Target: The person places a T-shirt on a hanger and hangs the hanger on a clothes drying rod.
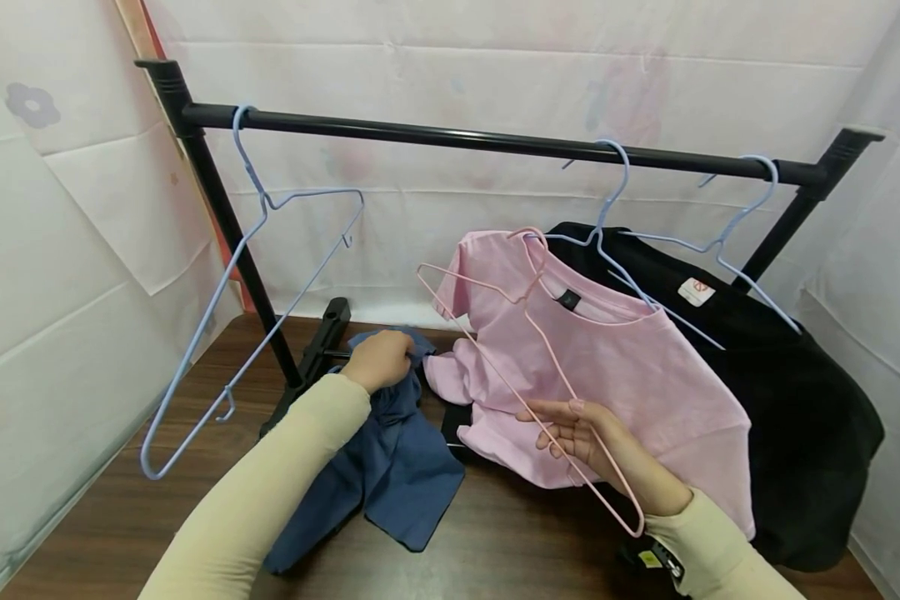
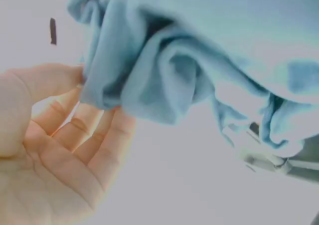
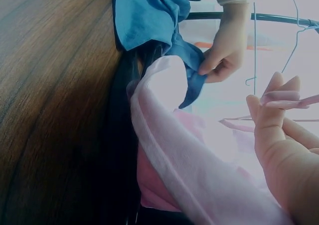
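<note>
Sleeves [image 1: 270, 493]: 2 | hands [image 1: 382, 360]: 2 | pink hanger [image 1: 525, 301]: 1 | blue garment [image 1: 412, 467]: 1

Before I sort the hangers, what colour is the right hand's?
The hanger is pink, clearest in the head view.

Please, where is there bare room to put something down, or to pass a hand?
The wooden table is bare at the front, between the blue garment and the right sleeve, and also left of the left sleeve. Below the rail, a gap seems passable between the leftmost hanger and the pink T-shirt. The rail's right end is crowded: T-shirt, black garment.
</note>
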Motion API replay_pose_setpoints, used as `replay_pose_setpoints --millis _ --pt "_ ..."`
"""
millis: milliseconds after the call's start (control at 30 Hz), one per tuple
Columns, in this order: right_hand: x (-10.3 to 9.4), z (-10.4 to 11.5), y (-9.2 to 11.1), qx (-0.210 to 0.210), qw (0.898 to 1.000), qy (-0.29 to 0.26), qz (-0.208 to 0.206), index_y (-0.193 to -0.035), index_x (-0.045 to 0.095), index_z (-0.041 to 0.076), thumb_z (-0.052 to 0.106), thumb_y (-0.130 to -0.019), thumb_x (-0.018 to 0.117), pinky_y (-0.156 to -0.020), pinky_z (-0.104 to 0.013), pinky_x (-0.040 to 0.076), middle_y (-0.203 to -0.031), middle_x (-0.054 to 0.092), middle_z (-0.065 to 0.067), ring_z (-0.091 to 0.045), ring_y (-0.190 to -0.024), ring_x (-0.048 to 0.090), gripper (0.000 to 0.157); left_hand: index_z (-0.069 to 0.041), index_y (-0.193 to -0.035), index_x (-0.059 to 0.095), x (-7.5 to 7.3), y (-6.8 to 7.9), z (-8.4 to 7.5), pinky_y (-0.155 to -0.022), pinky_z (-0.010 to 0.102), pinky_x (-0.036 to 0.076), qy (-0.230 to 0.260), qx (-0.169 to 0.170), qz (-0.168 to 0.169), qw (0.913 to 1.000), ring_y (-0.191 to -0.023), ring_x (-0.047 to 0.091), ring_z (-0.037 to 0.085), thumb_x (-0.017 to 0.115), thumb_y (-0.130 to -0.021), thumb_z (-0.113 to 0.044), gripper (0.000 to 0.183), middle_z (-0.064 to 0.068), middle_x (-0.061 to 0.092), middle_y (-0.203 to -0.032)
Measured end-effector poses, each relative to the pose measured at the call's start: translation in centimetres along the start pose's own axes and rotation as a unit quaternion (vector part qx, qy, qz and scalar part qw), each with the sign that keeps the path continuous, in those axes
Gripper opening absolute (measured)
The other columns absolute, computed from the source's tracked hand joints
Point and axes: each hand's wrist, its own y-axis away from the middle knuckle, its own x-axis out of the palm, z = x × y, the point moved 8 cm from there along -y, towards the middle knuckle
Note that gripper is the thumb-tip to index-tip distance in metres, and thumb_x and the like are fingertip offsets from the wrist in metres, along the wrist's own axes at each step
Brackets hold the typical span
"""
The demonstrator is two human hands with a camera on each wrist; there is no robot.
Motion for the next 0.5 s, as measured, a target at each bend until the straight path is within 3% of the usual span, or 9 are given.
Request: replay_pose_setpoints --millis 300,500 --pt "0.1 0.0 -0.2 0.001 1.0 -0.002 -0.007 -0.139 0.052 -0.002 0.016 -0.106 0.023 -0.079 -0.02 0.054 -0.128 0.065 -0.007 -0.013 -0.094 0.067 0.048 -0.001 -0.117 0.067 -2.6 1.3 1.4 -0.074 0.038 0.05 0.086 0.002 -0.045 0.9953 -0.074 0.059 0.02 0.051 -0.097 -0.012 0.028 0.015 0.069 -0.107" --pt "0.0 -0.2 -0.1 0.012 1.0 0.003 -0.016 -0.14 0.05 -0.003 0.017 -0.106 0.027 -0.076 -0.02 0.053 -0.128 0.065 -0.007 -0.013 -0.093 0.066 0.046 -0.003 -0.105 0.066 -4.1 2.7 2.2 -0.058 0.029 0.042 0.143 0.006 -0.063 0.9877 -0.061 0.052 0.017 0.052 -0.097 -0.014 0.02 0.01 0.064 -0.083"
